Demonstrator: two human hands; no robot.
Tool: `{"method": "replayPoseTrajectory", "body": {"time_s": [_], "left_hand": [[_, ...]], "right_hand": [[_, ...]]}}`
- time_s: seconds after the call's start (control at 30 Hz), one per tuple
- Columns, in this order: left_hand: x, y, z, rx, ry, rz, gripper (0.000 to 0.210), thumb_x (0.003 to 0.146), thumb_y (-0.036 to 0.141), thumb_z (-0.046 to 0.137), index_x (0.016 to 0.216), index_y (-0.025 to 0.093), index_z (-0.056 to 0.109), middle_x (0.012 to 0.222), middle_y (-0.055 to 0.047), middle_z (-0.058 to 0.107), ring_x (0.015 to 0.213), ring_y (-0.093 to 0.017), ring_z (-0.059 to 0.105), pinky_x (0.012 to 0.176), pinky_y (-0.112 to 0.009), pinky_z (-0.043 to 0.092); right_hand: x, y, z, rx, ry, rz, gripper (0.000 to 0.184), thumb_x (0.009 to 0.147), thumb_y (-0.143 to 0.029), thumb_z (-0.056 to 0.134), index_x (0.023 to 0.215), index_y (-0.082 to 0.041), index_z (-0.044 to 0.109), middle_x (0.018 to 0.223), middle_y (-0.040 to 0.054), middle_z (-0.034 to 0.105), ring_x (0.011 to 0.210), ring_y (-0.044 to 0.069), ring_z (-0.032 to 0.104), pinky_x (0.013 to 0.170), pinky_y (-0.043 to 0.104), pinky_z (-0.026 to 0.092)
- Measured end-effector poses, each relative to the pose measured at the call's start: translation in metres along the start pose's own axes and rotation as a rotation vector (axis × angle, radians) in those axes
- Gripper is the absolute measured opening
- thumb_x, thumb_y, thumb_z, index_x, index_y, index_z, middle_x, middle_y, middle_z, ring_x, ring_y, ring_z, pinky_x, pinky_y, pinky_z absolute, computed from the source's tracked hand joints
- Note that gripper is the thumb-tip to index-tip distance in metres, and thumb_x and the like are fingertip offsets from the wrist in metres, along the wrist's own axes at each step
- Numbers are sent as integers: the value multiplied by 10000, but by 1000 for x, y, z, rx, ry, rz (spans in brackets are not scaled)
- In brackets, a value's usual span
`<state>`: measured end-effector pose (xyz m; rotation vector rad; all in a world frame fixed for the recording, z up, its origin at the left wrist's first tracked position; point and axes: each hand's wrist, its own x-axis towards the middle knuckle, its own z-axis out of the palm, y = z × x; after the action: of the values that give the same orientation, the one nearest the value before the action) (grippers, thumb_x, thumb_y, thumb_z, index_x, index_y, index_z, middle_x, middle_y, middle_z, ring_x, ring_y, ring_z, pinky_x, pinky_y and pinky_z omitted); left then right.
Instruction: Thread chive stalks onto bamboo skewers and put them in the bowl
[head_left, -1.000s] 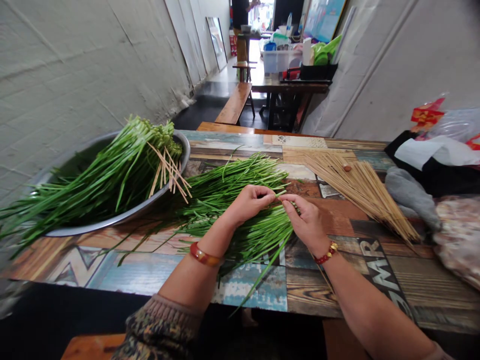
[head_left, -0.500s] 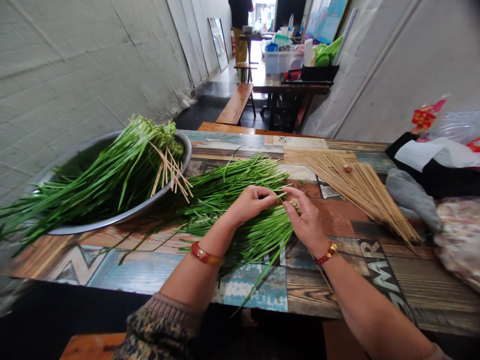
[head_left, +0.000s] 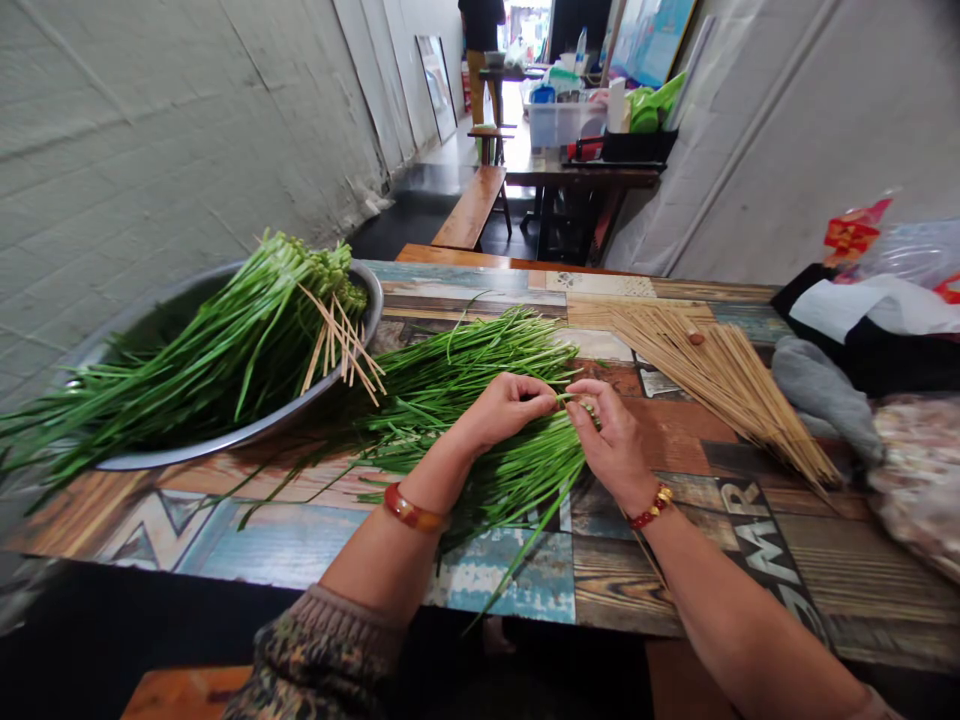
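My left hand (head_left: 510, 410) is pinched on the pale end of a garlic chive stalk above the loose chives (head_left: 517, 480) on the table. Facing it, my right hand (head_left: 611, 440) has thumb and fingertips closed at the same end. A thin bamboo skewer (head_left: 649, 556) runs under my right wrist; its upper part is hidden by the hand. Pale chive ends cluster beside my right fingers. Behind my hands lies another heap of chives (head_left: 495, 350).
At left stands a metal basin (head_left: 247, 436) of chives, with several skewers (head_left: 341, 345) at their bundled ends. Bamboo skewers (head_left: 720, 380) fan out at right, near a grey cloth (head_left: 821, 390) and a plastic bag (head_left: 919, 470). A person (head_left: 481, 50) stands far back.
My fingertips have shifted slightly at the chive end, and my right index finger sits a little lower. The heaps, basin and skewers have not moved.
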<state>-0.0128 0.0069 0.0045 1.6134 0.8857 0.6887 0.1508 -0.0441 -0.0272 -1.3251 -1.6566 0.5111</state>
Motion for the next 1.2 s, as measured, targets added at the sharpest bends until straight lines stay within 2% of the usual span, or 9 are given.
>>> {"method": "replayPoseTrajectory", "body": {"time_s": [0.23,0.43,0.5,0.6,0.67,0.87,1.0,1.1,1.2], "left_hand": [[1,-5,3,77,-51,47,278,798,316,540,732,83,676,678,-24,609,622,-98,494,608,-213,391],[1,-3,1,273,-5,160,217,806,232,533,787,110,711,769,-51,668,726,-133,579,705,-237,444],[1,-2,-4,358,94,198,206,807,215,544,861,129,723,841,-68,678,783,-147,593,733,-249,447],[3,-5,-13,464,338,218,228,838,217,521,920,128,714,879,-85,672,806,-157,596,741,-268,446],[5,-10,-17,546,425,229,231,854,217,507,918,128,710,858,-81,667,798,-161,589,748,-283,444],[11,-21,-14,924,337,256,226,842,206,539,991,211,710,1007,-60,657,924,-204,531,835,-349,406],[18,-18,-9,1092,315,224,207,824,243,573,970,241,719,999,-69,628,923,-230,485,767,-363,380],[20,-15,-8,1132,327,216,139,807,248,589,798,211,723,946,-78,613,906,-234,472,739,-366,365],[19,-13,-9,1044,388,263,118,795,217,590,734,192,686,975,-70,621,950,-231,483,779,-365,368]], "right_hand": [[1,0,1,-48,36,-8,144,898,-343,448,923,-223,523,833,32,638,739,178,600,687,297,456],[2,1,0,-51,30,31,157,885,-361,462,895,-221,532,818,37,645,747,186,608,688,304,461],[2,4,0,-23,27,44,181,882,-378,467,901,-214,540,811,39,644,730,183,606,679,302,464],[4,9,1,44,25,64,235,888,-402,462,953,-195,554,875,62,656,768,184,618,697,303,472],[4,10,1,69,20,75,274,900,-412,443,989,-183,566,924,80,665,815,193,626,718,309,474],[5,6,0,-1,17,94,347,918,-448,390,897,-188,619,834,71,688,772,202,635,697,306,471],[5,5,-1,-1,19,73,351,922,-448,381,896,-192,619,827,68,690,755,198,635,673,297,470],[5,6,0,2,21,56,336,923,-435,384,890,-196,618,823,66,692,761,199,639,675,298,475],[5,6,1,21,25,60,313,919,-411,402,913,-186,619,856,75,698,784,201,645,688,303,481]]}}
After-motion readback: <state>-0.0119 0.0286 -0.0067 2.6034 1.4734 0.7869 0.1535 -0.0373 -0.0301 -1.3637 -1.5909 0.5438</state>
